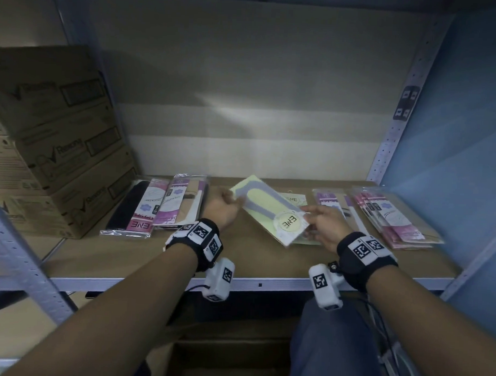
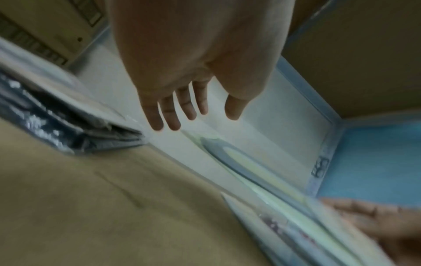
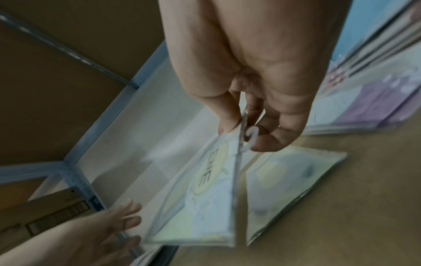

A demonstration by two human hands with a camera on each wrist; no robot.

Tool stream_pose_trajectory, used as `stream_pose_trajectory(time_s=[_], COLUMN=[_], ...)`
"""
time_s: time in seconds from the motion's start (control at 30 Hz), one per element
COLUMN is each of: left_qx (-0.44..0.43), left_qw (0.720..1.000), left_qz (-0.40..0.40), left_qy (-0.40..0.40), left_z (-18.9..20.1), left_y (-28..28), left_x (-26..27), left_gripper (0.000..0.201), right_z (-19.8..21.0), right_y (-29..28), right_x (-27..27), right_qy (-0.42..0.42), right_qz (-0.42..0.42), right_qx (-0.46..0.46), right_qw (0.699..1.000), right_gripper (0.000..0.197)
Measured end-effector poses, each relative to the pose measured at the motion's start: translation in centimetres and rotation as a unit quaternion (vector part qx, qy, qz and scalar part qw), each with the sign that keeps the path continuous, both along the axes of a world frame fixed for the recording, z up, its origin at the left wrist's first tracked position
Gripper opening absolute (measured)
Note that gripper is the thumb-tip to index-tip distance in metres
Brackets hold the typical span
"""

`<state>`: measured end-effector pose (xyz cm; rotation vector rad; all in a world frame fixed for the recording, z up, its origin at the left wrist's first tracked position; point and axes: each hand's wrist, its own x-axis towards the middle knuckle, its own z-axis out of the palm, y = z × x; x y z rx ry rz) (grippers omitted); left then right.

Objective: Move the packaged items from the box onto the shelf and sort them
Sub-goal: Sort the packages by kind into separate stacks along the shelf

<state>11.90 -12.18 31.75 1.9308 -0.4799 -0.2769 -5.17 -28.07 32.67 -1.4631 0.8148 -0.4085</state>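
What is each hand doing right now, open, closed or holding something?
Left hand: open, fingers straight, at the far end of the yellow packet.
Right hand: pinching that packet's near end.

We read "ENE" on the round yellow sticker of the pale packet (image 1: 271,209) held at centre, and again, upside down, on the pink band of the black packet (image 1: 138,209) at left. The stacked cartons (image 1: 54,141) far left carry a blurred brand name we cannot make out.
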Motion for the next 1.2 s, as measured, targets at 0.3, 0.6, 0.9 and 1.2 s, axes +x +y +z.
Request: stream_pose_trajectory(time_s=[0.3, 0.6, 0.9, 1.2], left_qx=[0.114, 0.056, -0.083, -0.124], left_qw=[0.975, 0.989, 0.986, 0.976], left_qz=[-0.158, -0.13, -0.033, -0.063], left_qy=[-0.111, -0.036, 0.138, 0.168], left_z=[0.1, -0.1, -0.2, -0.2], left_y=[1.5, 1.8, 0.1, -1.6], left_x=[0.6, 0.9, 0.0, -2.0], left_gripper=[0.03, 0.013, 0.011, 0.021], right_z=[0.7, -0.3, 0.9, 0.1], right_y=[-1.9, -2.6, 0.8, 0.0], right_x=[-0.6, 0.8, 1.8, 2.0], right_qy=[0.064, 0.034, 0.025, 0.019], right_qz=[0.057, -0.089, 0.067, 0.017], right_qx=[-0.256, -0.247, -0.061, -0.082], right_qw=[0.963, 0.964, 0.996, 0.996], right_gripper=[0.027, 0.034, 0.027, 0.03])
